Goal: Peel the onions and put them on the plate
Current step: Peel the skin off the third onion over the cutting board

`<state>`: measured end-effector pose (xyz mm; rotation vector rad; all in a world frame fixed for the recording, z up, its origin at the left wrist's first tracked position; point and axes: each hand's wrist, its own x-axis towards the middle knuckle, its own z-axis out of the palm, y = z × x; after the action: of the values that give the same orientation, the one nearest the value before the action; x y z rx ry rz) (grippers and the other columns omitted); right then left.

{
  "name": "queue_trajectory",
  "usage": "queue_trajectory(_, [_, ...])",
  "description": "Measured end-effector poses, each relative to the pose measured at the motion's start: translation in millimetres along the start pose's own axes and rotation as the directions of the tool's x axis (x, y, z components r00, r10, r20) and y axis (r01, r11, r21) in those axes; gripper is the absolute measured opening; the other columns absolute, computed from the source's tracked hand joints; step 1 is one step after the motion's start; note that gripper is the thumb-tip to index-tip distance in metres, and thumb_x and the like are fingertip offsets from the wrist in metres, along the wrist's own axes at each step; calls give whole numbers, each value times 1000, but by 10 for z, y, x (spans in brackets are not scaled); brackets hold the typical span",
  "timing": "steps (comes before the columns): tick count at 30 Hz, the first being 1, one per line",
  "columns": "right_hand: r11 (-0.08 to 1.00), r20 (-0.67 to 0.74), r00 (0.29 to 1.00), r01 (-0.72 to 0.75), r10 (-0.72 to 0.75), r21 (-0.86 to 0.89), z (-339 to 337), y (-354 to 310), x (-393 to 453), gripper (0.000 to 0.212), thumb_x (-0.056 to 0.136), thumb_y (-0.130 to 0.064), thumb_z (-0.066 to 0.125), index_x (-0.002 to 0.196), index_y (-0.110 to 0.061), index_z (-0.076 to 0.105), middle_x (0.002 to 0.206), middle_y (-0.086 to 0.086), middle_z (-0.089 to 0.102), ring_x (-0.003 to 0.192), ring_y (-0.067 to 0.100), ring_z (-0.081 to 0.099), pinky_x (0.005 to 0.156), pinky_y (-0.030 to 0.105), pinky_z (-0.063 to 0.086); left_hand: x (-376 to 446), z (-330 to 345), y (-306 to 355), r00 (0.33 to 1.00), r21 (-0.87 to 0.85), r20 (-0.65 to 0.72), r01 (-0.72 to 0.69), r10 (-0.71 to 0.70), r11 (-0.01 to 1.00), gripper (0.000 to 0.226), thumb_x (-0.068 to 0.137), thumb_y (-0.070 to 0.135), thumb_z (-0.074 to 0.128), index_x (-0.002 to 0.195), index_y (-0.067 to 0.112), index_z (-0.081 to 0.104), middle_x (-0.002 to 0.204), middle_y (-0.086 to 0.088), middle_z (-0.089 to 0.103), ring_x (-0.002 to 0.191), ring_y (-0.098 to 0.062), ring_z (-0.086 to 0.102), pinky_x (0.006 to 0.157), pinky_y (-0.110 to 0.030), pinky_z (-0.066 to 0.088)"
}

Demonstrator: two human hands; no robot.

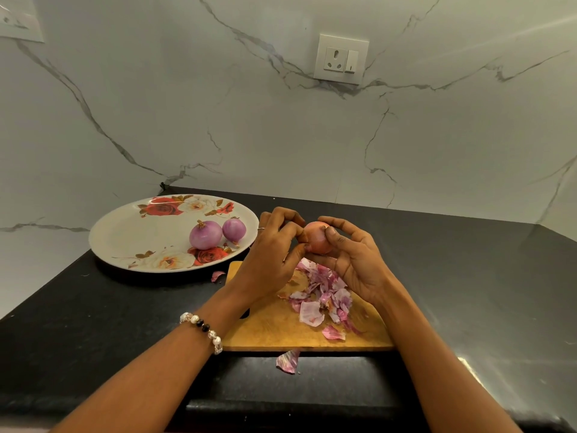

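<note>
A pinkish-red onion (316,241) is held in the air above the wooden cutting board (274,329). My right hand (352,260) cups it from the right, thumb on its top. My left hand (274,254) pinches at its left side with curled fingers. Two peeled purple onions (206,235) (234,229) lie side by side on the floral white plate (131,235) to the left. A heap of onion skins (321,295) covers the middle of the board, under my hands.
The black counter (468,276) runs to a marble wall. One loose skin (288,361) lies in front of the board and another (217,275) between board and plate. A wall socket (341,59) sits high on the wall.
</note>
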<state>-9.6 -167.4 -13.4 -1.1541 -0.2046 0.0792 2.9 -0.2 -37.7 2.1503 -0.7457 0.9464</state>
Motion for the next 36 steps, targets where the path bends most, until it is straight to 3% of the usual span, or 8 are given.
queue_trajectory(5, [995, -29, 1000, 13, -10, 101, -15, -28, 9, 45, 80, -13, 61, 123, 1, 56, 129, 26, 54, 98, 42, 70, 72, 45, 63, 21, -31, 5, 999, -59, -44, 14, -17, 998, 9, 82, 9, 52, 90, 8, 58, 97, -4, 56, 91, -15, 47, 70, -16, 39])
queue_trajectory(9, [994, -54, 998, 21, -16, 106, -30, -40, 22, 28, 92, -7, 54, 119, 0, 58, 126, 24, 56, 96, 39, 71, 74, 46, 62, 28, -87, -2, 991, -114, -110, 63, -76, 991, 6, 88, 6, 57, 93, 8, 58, 85, -2, 59, 77, -17, 56, 64, -24, 50])
queue_trajectory(13, [995, -65, 998, 28, -21, 99, -27, -33, 33, 29, 92, -8, 55, 120, -3, 57, 129, 23, 54, 96, 37, 71, 74, 46, 62, 17, -102, 11, 996, -137, -84, 24, -36, 990, 15, 85, 3, 65, 98, 8, 61, 87, 3, 64, 76, -2, 61, 69, -10, 50])
queue_trajectory(19, [995, -30, 1000, 0, 3, 97, -27, -38, 13, 32, 93, -8, 54, 125, -7, 56, 130, 22, 52, 99, 40, 69, 72, 45, 63, 17, -83, 2, 993, -99, -117, -3, -9, 995, 26, 83, 21, 70, 105, 11, 63, 95, 1, 64, 81, -5, 57, 70, -7, 46])
queue_trajectory(22, [999, 26, 999, -26, 25, 25, -14, -27, -5, 47, 84, -12, 60, 131, -7, 55, 130, 24, 54, 104, 43, 67, 70, 43, 63, 12, -76, 4, 998, -75, -55, 3, -7, 997, 38, 80, 32, 72, 111, 12, 63, 99, 2, 63, 85, -4, 57, 68, -5, 44])
queue_trajectory(26, [999, 47, 998, -38, 39, -22, -6, -5, -6, 43, 85, -11, 61, 127, -7, 58, 129, 23, 56, 110, 45, 64, 78, 50, 61, 4, -72, -33, 998, -22, -69, 11, -12, 1000, 23, 81, 17, 73, 102, 10, 68, 94, -4, 69, 83, -11, 63, 72, -7, 45])
queue_trajectory(32, [999, -7, 1000, -5, 5, -48, -57, -11, 12, 29, 95, -3, 53, 122, -10, 62, 129, 19, 54, 110, 48, 63, 80, 52, 60, 65, -154, -76, 954, -72, -245, 160, -173, 984, 12, 84, 12, 70, 95, 10, 71, 89, -2, 70, 72, 2, 56, 66, -1, 43])
queue_trajectory(36, [987, -44, 998, 48, -55, -151, -54, -18, 2, 25, 98, -7, 51, 118, -16, 64, 121, 12, 62, 104, 36, 66, 77, 39, 61, 53, -126, -68, 971, -23, -193, 140, -141, 990, 19, 83, 17, 71, 102, 14, 72, 97, -2, 70, 84, -5, 57, 67, -4, 42])
